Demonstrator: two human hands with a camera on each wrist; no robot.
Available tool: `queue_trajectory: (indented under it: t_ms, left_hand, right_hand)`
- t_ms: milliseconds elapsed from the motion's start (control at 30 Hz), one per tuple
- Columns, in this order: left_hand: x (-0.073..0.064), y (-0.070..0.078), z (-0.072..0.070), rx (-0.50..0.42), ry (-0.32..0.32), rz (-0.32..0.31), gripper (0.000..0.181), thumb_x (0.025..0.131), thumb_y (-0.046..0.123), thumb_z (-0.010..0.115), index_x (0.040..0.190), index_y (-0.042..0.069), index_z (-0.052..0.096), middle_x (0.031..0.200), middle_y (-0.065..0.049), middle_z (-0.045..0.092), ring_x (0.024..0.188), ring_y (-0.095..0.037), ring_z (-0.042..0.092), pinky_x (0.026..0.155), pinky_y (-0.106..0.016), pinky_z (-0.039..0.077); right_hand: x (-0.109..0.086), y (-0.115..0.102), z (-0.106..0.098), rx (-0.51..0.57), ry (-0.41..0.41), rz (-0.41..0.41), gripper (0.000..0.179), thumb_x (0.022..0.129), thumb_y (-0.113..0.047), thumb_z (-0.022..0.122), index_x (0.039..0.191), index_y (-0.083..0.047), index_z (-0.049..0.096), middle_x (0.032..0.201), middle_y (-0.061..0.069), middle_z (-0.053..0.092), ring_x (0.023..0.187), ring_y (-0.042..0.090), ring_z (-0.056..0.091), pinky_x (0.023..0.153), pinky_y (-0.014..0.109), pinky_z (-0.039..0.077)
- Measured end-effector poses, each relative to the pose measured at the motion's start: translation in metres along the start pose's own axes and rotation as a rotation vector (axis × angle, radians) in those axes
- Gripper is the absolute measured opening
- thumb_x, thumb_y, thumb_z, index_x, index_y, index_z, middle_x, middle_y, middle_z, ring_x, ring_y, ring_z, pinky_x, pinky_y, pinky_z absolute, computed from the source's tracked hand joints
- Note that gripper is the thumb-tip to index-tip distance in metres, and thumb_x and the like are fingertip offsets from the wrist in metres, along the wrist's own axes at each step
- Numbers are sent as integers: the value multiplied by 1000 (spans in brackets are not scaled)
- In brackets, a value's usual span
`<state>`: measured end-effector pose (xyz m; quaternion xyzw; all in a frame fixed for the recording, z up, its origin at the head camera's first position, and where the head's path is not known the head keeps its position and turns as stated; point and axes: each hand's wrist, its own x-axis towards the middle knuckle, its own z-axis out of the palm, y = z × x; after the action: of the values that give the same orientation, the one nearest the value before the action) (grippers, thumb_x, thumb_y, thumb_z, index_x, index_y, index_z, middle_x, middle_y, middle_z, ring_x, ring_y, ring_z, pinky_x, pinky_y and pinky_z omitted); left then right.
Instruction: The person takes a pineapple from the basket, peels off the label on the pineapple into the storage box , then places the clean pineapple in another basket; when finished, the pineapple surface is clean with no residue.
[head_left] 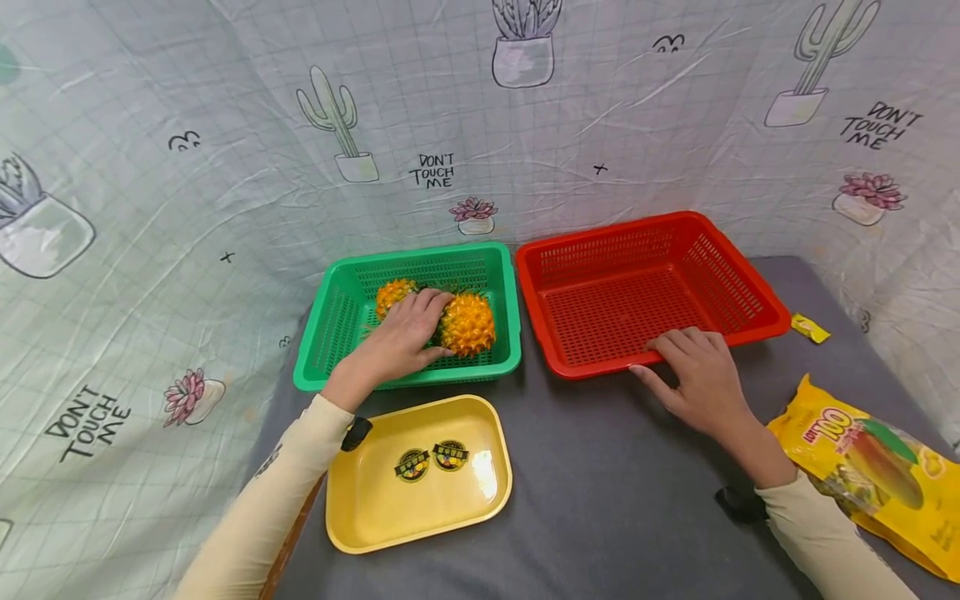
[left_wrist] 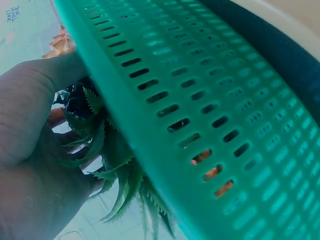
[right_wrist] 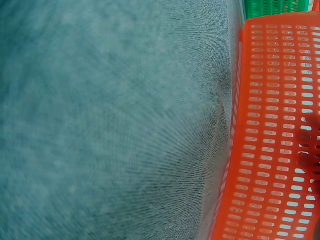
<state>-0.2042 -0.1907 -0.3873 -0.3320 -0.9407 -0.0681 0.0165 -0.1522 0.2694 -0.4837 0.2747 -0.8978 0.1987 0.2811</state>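
My left hand reaches over the front rim into the green basket, where two small orange pineapples lie. Its fingers curl round the leafy crown of the right pineapple; the other pineapple is partly behind the hand. In the left wrist view, spiky green leaves sit between the thumb and fingers, beside the basket wall. At the red basket, my right hand grips the front rim, fingers over it and thumb outside. The right wrist view has the red basket's slotted wall at its right side.
In front of the green basket lies a shallow yellow tray with two round dark stickers. A yellow mango candy bag is at the right, by the right forearm. One small yellow wrapped candy lies beside the red basket. Printed cloth hangs behind.
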Motion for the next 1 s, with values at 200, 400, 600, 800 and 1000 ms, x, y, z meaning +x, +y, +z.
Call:
queue_trajectory:
  t_ms: [200, 400, 600, 800, 1000]
  left_hand:
    - [3, -4, 10, -7, -33, -3, 81, 96, 37, 81, 156, 1, 39, 150, -22, 45, 133, -40, 47, 109, -58, 40]
    - [5, -7, 17, -87, -82, -17, 83, 94, 37, 84, 156, 3, 41, 149, -19, 47, 134, -38, 48, 113, -56, 38]
    - [10, -9, 17, -212, -114, -39, 82, 85, 26, 93, 151, 5, 51, 144, -15, 55, 131, -35, 53, 109, -52, 43]
    - [11, -9, 18, -239, -141, -52, 82, 84, 23, 94, 152, 6, 51, 146, -15, 53, 134, -37, 51, 111, -52, 42]
    - [7, -5, 15, -224, -122, -47, 79, 87, 30, 92, 152, 9, 53, 147, -13, 53, 134, -36, 51, 110, -53, 43]
  right_hand:
    - [0, 0, 1, 3, 19, -13, 41, 92, -46, 73, 102, -6, 70, 95, 13, 67, 89, 38, 57, 82, 56, 40]
    - [1, 1, 2, 4, 28, -17, 47, 97, -52, 65, 101, -6, 70, 95, 12, 68, 89, 38, 57, 83, 57, 40]
    - [0, 1, 2, 8, 21, -7, 43, 93, -47, 71, 102, -6, 70, 96, 13, 69, 90, 38, 58, 84, 57, 40]
    - [0, -1, 2, 11, 35, -6, 58, 102, -62, 55, 102, -6, 71, 96, 12, 69, 90, 37, 58, 83, 57, 39]
    - [0, -1, 1, 15, 51, -22, 51, 99, -56, 63, 101, -6, 72, 95, 11, 69, 88, 37, 59, 82, 56, 39]
